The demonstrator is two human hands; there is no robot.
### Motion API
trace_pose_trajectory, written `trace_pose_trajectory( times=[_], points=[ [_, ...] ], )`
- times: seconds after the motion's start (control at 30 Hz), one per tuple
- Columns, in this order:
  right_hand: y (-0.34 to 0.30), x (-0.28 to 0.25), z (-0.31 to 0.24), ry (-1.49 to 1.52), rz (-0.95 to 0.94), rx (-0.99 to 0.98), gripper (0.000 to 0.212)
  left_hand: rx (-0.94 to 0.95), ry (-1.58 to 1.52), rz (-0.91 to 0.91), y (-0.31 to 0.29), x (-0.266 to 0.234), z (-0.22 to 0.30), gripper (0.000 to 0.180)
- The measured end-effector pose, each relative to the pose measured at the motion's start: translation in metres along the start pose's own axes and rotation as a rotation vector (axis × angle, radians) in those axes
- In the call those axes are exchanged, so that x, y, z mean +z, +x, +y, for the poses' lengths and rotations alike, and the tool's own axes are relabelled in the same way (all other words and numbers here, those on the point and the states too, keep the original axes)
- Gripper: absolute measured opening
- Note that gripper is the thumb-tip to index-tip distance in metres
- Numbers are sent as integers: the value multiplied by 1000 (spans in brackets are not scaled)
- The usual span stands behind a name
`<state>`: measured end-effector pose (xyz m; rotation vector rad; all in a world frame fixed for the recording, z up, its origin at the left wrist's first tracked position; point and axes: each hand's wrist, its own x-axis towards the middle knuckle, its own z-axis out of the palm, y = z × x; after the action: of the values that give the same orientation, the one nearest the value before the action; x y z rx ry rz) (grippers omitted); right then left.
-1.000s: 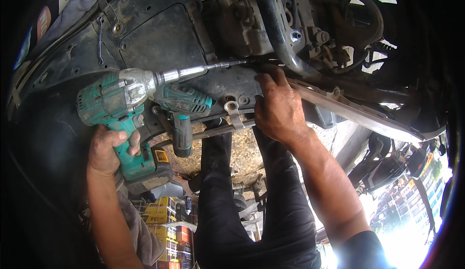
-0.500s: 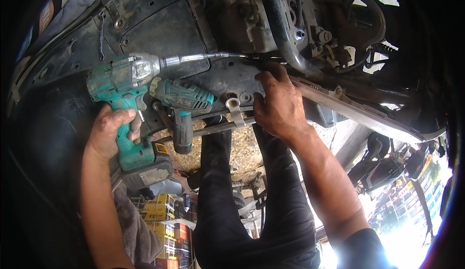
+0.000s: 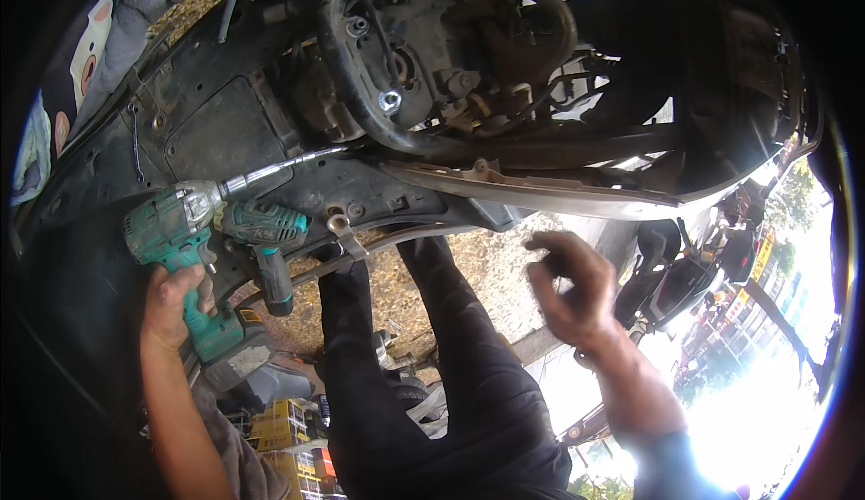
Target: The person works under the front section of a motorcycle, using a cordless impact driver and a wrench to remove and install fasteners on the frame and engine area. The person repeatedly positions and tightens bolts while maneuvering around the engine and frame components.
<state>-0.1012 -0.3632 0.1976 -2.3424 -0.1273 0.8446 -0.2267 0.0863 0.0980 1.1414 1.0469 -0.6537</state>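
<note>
My left hand point(image 3: 171, 302) is closed round the handle of a worn teal cordless impact driver point(image 3: 176, 221). A long silver extension point(image 3: 270, 173) runs from its nose to the dark panel, its tip by the curved frame tube; what the tip touches is hidden. In the air right of my legs hangs my right hand point(image 3: 581, 293), apart from the vehicle, its fingers curved and a gap beside the thumb. Nothing shows between them. A smaller teal and black power tool point(image 3: 266, 230) lies on the panel beside the driver. A metal bracket point(image 3: 347, 234) sits on the panel's edge.
A long pale trim strip point(image 3: 541, 195) runs below the exposed engine parts point(image 3: 432, 68). A slim wrench point(image 3: 138, 144) lies on the panel at the left. Yellow boxes point(image 3: 279, 423) stand on the ground at lower left. Parked motorbikes point(image 3: 680, 275) are at the right.
My right hand has come away from the extension's tip and moved right and down. The view has shifted, showing more of the engine side. My left hand keeps its hold on the impact driver.
</note>
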Motion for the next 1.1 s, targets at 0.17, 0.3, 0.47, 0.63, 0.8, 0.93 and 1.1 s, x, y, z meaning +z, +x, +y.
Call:
trace_pose_trajectory(
  times=[0.17,0.3,0.47,0.63,0.8,0.93,1.1],
  points=[
    [-35,-190,64,67,795,411,31,-20,-17,35,-1,3,-2,30],
    [4,-304,104,532,875,188,44,-18,-43,63,-3,7,-1,22],
    [68,-374,129,432,863,296,29,-19,-31,94,-10,15,3,23],
    [87,-405,163,532,927,302,23,-31,-51,144,-17,23,-3,25],
    [78,-445,212,-25,736,146,35,19,-96,156,-19,26,-9,24],
    [84,-438,214,-361,667,-190,21,13,-67,173,-21,28,-7,28],
    [96,-405,163,448,844,197,42,-43,-94,216,-25,32,2,18]
  ],
)
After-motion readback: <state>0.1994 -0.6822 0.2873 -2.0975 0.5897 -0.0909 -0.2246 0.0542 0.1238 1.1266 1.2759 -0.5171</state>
